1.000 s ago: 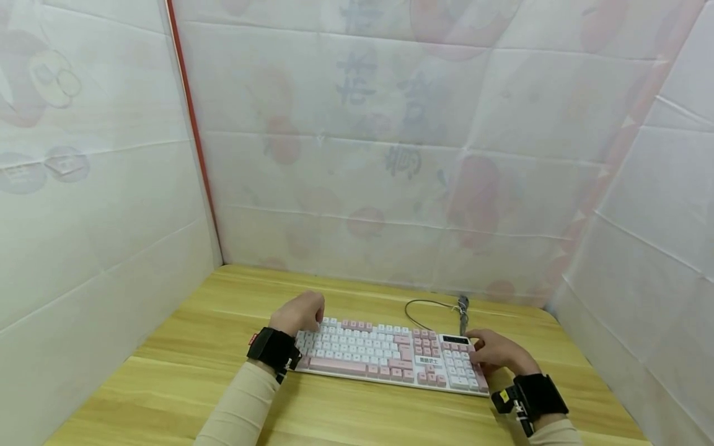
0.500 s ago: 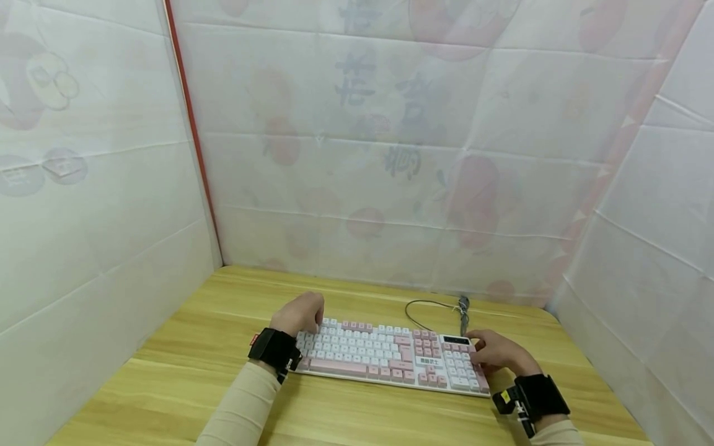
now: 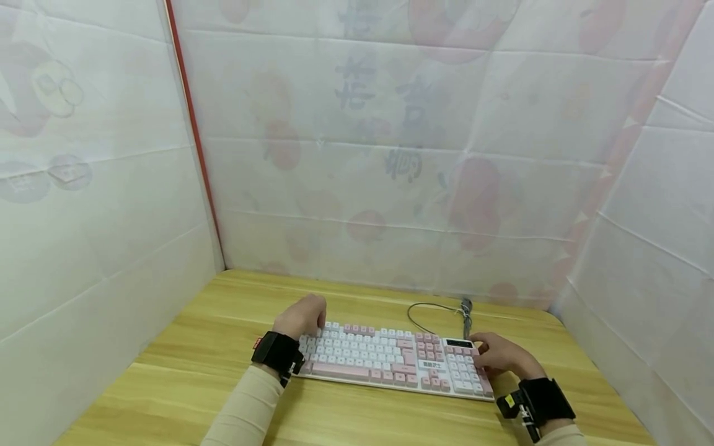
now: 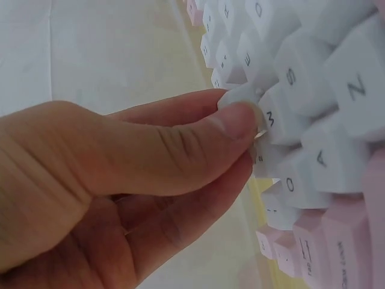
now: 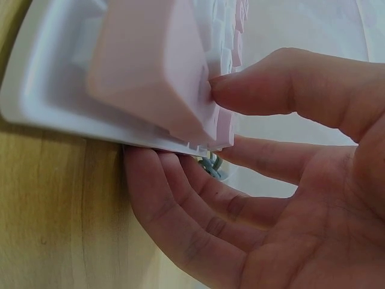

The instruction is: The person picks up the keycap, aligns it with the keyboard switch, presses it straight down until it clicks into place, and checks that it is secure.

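A white and pink keyboard (image 3: 362, 357) lies on the wooden table, its numeric keypad to the right. At its upper left, my left hand (image 3: 302, 317) pinches a white keycap (image 4: 239, 95) between thumb and fingers, in the row above the W and E keys. My fingertips hide much of that keycap, and I cannot tell whether it is seated or lifted. My right hand (image 3: 504, 355) grips the keyboard's right end. In the right wrist view the right thumb (image 5: 252, 90) touches a pink key on top, while the other fingers (image 5: 186, 235) lie along the side and lower edge.
A grey cable (image 3: 466, 317), bundled with a tie, lies behind the keyboard's right part. White printed sheeting (image 3: 357, 186) encloses the wooden table (image 3: 167, 384) at the back and both sides. A red strip (image 3: 192, 124) runs up the back left corner.
Both hands keep their places on the keyboard. The whole head view has shifted slightly, with the scene a little lower and to the right.
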{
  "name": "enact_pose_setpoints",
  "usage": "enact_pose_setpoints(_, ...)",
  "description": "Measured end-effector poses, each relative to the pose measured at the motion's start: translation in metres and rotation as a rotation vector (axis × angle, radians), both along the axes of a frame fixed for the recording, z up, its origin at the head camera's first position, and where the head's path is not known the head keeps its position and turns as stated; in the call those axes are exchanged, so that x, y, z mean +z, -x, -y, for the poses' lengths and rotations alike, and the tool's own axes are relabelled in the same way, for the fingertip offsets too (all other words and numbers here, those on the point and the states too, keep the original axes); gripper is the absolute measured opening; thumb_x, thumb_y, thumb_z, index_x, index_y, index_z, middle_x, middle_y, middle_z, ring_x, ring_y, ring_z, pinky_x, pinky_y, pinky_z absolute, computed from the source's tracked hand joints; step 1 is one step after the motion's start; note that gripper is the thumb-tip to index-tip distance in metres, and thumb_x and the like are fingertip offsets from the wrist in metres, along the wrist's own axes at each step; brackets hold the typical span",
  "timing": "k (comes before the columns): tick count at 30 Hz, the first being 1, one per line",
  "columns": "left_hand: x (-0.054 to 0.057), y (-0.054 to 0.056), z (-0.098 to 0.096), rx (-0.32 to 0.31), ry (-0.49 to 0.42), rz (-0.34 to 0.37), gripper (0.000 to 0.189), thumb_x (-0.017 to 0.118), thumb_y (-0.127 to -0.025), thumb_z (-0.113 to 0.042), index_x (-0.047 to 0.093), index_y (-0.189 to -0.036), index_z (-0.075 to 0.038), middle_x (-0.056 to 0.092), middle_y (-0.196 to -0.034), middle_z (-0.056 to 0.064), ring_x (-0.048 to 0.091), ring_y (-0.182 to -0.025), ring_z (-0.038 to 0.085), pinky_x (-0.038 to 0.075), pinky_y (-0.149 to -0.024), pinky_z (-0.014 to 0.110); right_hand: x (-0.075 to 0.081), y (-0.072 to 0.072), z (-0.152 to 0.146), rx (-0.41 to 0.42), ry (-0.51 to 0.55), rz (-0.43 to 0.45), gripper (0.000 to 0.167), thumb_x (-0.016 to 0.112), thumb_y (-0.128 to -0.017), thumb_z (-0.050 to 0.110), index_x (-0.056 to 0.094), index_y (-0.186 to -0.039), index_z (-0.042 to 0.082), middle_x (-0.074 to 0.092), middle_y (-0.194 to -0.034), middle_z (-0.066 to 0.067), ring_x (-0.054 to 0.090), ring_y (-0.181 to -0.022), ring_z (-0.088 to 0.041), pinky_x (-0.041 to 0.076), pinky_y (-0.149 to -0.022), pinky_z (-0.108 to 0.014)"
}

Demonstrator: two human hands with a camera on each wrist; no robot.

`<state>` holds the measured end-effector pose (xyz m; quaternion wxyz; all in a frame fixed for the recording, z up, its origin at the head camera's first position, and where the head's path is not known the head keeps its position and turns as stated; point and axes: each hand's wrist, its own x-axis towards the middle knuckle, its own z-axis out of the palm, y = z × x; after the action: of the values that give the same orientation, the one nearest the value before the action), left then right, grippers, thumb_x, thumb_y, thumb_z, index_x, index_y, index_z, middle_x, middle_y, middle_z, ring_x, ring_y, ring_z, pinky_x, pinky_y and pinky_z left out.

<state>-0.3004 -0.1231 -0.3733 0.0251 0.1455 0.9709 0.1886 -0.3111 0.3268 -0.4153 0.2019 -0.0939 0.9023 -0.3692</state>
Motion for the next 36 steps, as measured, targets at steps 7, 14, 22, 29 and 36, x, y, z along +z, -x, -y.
enact_pose_setpoints(7,0.0024,-0.0026,-0.0018,0.014,0.006,0.021,0.052,0.069,-0.079,0.020,0.045,-0.049,-0.015,0.022,-0.056,-0.006,0.017,-0.057,0.013,0.022,-0.055,0.029,0.0001,-0.0018,0.0014,0.005,0.011,-0.021,0.070,0.065,-0.094,0.002,0.030,-0.150,-0.019,0.063,-0.112,-0.022,0.058,-0.085,-0.025,0.049,-0.072,-0.041)
enact_pose_setpoints(14,0.0017,-0.0028,-0.0010,0.008,0.018,-0.001,0.022,0.079,-0.079,0.011,0.075,-0.067,-0.007,0.065,-0.065,0.000,0.047,-0.058,0.013,0.041,-0.057,0.027,-0.0008,-0.0009,0.0026,-0.020,-0.015,-0.036,0.069,0.067,-0.091,0.002,0.035,-0.149,-0.018,0.064,-0.109,-0.020,0.063,-0.086,-0.025,0.056,-0.073,-0.042)
enact_pose_setpoints(22,0.0013,0.0004,0.0036,0.013,0.003,-0.011,0.026,0.075,-0.080,0.016,0.078,-0.072,-0.008,0.070,-0.072,0.001,0.054,-0.063,0.014,0.046,-0.061,0.028,0.0003,0.0017,0.0045,-0.035,-0.030,-0.030,0.069,0.067,-0.091,0.003,0.036,-0.150,-0.016,0.064,-0.109,-0.020,0.062,-0.085,-0.024,0.056,-0.073,-0.041)
enact_pose_setpoints(29,-0.0014,0.0037,0.0050,0.026,-0.010,-0.034,0.026,0.075,-0.079,0.017,0.079,-0.073,-0.008,0.073,-0.076,0.003,0.058,-0.066,0.015,0.053,-0.065,0.032,0.0003,0.0023,0.0053,-0.039,-0.030,-0.024,0.069,0.067,-0.092,0.003,0.035,-0.150,-0.016,0.064,-0.109,-0.020,0.063,-0.087,-0.025,0.057,-0.075,-0.043)
enact_pose_setpoints(36,-0.0037,0.0025,0.0054,0.012,-0.005,-0.063,0.027,0.073,-0.081,0.017,0.078,-0.073,-0.008,0.071,-0.074,0.002,0.060,-0.066,0.017,0.053,-0.063,0.032,0.0002,0.0014,0.0042,-0.048,-0.018,0.017,0.068,0.066,-0.093,0.002,0.034,-0.150,-0.016,0.064,-0.110,-0.021,0.064,-0.086,-0.026,0.056,-0.076,-0.043)
